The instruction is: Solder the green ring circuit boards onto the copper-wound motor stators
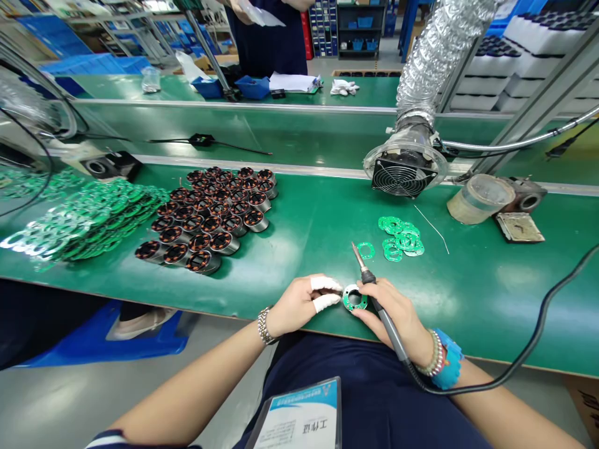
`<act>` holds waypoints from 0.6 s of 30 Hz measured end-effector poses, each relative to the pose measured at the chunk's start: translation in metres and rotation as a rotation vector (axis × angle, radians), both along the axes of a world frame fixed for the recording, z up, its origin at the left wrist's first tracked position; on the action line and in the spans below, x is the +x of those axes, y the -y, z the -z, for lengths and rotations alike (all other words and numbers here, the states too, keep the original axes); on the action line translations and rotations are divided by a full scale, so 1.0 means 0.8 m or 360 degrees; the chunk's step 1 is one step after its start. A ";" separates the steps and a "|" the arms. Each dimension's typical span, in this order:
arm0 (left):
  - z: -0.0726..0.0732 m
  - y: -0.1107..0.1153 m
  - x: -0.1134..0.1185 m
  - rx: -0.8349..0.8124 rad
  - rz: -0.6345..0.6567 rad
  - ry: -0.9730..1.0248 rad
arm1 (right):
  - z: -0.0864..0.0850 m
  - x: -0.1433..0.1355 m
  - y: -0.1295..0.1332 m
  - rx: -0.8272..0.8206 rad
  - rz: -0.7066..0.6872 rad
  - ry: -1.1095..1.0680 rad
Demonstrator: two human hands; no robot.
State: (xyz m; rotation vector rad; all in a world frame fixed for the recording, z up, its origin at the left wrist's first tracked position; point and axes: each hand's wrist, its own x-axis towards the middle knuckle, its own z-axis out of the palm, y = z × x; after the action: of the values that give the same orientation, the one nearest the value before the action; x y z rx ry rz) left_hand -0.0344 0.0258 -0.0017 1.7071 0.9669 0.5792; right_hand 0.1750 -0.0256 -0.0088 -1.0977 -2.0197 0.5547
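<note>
My right hand (400,312) is closed around a soldering iron (387,327), whose metal tip points up and away over the bench. The thumb and index finger of that same hand also grip a small green ring-shaped circuit board (349,300) near the bench's front edge. Whether a part sits beneath this ring is hard to see. My left hand (306,302) wears white finger covers on thumb and index finger. These two fingers are apart, their tips right at the ring's left edge; I cannot tell if they touch it. A single green ring board (366,251) lies just beyond the iron's tip.
Wound motor stators (210,218) stand in rows left of centre, beside stacked green board panels (88,218). Loose ring boards (402,237) and a solder wire (433,229) lie right. Behind are a fan duct (405,178), a cup (480,199) and an iron stand (526,196). A person (271,37) stands opposite.
</note>
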 end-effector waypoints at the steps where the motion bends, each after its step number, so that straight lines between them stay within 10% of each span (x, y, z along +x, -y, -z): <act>1: 0.001 -0.001 0.000 0.0082 0.0026 -0.0006 | 0.000 0.000 0.000 -0.0005 -0.0002 -0.0005; 11: 0.010 0.017 0.040 -0.0072 -0.0428 -0.0037 | 0.000 -0.006 0.005 -0.0015 0.0069 -0.0027; 14: 0.016 0.032 0.047 0.0378 -0.0611 -0.0225 | 0.003 -0.009 0.008 0.0062 0.0136 -0.0005; 18: 0.021 0.051 0.030 0.1037 -0.0313 -0.0316 | 0.004 -0.010 0.010 0.0099 0.0155 0.0015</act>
State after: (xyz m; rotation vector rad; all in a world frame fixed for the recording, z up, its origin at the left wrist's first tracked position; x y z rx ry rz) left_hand -0.0103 -0.0151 -0.0187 2.2902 1.1761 0.9405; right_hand 0.1670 -0.0334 -0.0123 -1.1559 -1.9664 0.4351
